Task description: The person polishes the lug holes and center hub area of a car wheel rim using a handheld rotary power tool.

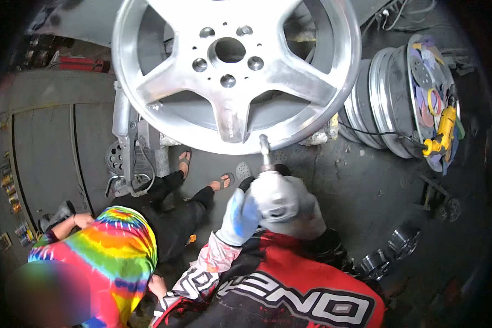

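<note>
A silver five-spoke alloy wheel point(232, 104) fills the upper middle, its face turned toward me. Against its lower rim rests the small tip of a die grinder point(265, 156), whose metal shaft points away from my body. My left hand point(238, 216), in a white and blue glove, is closed against the grinder's left side. Around the grinder's body on the right is my right hand point(303, 210), in a greyish glove and slightly blurred. Much of the grinder's body is hidden by the gloves.
At left, a person in a tie-dye shirt point(112, 240) is close beside my left arm. Stacked wheel rims point(385, 98) stand at right, with sanding discs and a yellow power tool point(443, 134). A metal stand point(127, 126) is left of the wheel. Small rims point(404, 241) lie lower right.
</note>
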Demonstrator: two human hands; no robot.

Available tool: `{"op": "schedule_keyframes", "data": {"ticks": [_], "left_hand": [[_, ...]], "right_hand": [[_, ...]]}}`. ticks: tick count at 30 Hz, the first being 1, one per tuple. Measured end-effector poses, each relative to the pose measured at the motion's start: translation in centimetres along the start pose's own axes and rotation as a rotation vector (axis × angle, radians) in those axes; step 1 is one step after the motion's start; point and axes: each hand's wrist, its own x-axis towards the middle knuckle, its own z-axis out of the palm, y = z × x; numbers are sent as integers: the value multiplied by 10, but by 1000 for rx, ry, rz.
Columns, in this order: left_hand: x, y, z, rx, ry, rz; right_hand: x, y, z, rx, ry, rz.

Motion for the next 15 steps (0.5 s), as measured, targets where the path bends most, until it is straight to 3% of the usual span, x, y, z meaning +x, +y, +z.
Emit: {"op": "schedule_keyframes", "data": {"ticks": [1, 2, 4, 5, 6, 7, 8, 9, 10, 12, 15], "left_hand": [[0, -8, -4, 25, -177, 2], [3, -18, -12, 54, -359, 8], [5, -16, 8, 294, -304, -171], [5, -18, 14, 389, -411, -48], [4, -19, 21, 485, -515, 80], [6, -13, 35, 594, -448, -95], [5, -13, 44, 596, -473, -67], [4, -12, 52, 739, -494, 56], [2, -11, 59, 877, -509, 183], [3, 2, 74, 878, -501, 54], [-6, 7, 76, 973, -531, 253]], "right_hand": [[-4, -2, -13, 389, -39, 128], [-11, 2, -26, 371, -45, 108], [-20, 11, -45, 228, -116, 226], [-22, 6, -42, 866, 74, 571], [-18, 3, -52, 147, 22, 124], [-10, -8, -49, 600, 165, 300], [-4, -20, -44, 1060, 301, 470], [-7, -21, -46, 1310, 55, 40], [-8, -27, -48, 1288, 51, 13], [-11, -38, -48, 1348, 90, -43], [-14, -52, -43, 1362, 58, -150]]}}
